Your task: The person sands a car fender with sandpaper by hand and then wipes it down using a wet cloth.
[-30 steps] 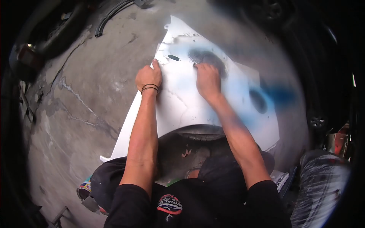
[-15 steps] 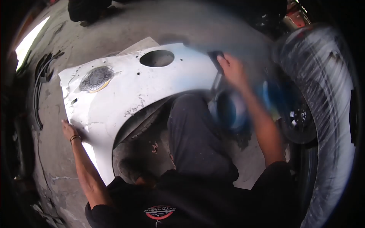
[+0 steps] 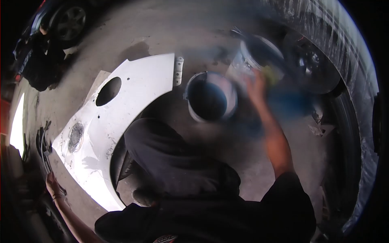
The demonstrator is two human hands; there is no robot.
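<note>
A white car fender lies tilted on the floor in front of me, with an oval opening and a scuffed grey patch. My left hand is off to its left, apart from the panel's edge, fingers loosely stretched and nothing seen in them. Reaching to the far right, my right hand is blurred beside a yellowish sponge-like thing. Whether its fingers touch that piece cannot be made out. Just beyond that hand stands a whitish bucket. A second bucket, dark inside, sits between fender and hand.
Plastic sheeting covers a large body along the right, with a wheel beside it. At upper left are a crouching person and a car wheel. Dark strips lie left of the fender.
My right hand has moved from the fender toward the far bucket; the dark block it held is no longer seen. My left hand has come off the fender's edge. The view has swung right.
</note>
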